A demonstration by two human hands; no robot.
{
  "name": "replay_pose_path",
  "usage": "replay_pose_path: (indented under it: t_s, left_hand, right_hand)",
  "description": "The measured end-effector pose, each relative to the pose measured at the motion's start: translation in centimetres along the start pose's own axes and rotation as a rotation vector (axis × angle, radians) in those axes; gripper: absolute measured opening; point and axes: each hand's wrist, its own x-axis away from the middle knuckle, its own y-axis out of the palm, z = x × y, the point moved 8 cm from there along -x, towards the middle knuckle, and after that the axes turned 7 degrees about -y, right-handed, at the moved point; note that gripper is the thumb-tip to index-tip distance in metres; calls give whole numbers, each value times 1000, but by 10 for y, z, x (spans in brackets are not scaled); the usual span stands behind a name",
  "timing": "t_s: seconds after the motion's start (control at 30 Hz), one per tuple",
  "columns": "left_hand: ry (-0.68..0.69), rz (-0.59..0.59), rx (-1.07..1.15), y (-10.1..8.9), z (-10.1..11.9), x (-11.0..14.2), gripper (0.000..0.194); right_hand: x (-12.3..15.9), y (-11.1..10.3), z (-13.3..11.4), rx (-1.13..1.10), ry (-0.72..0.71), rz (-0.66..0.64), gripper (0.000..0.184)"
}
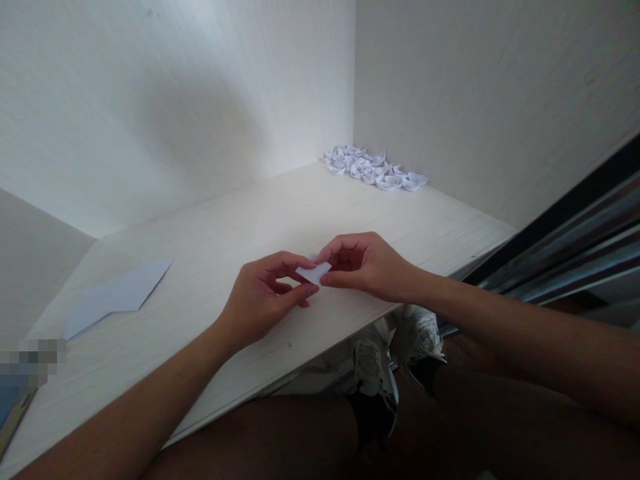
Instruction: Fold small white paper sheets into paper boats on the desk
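A small folded piece of white paper [314,273] is held between my two hands, just above the pale wooden surface [240,233]. My left hand [267,293] pinches its left side between thumb and fingers. On the other side, my right hand [360,267] grips the paper's right edge with thumb and fingertips. The paper shows a pointed lower corner between the thumbs; parts of it are hidden behind my fingers.
Several small folded paper boats [370,168] lie clustered in the far right corner against the walls. White paper sheets [120,293] rest at the left. The surface's front edge runs above my legs and shoes [375,373]. A blurred-out object [30,367] sits at far left.
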Motion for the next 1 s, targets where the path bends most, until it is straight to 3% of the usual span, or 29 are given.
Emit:
replay_pose_path:
  t_s: [0.27,0.57,0.83,1.0]
  left_hand:
    - [1,-3,67,-3,-1,1,27]
    - [38,102,98,-7,10,3,20]
    - [69,116,130,-7,12,3,17]
    - [60,88,114,-6,13,3,26]
  right_hand:
    - [-1,-3,-2,81,-72,42,27]
    - [1,-5,-21,292,-228,160,8]
    - [1,0,-22,311,-253,174,15]
    - [-1,0,-19,271,-218,164,14]
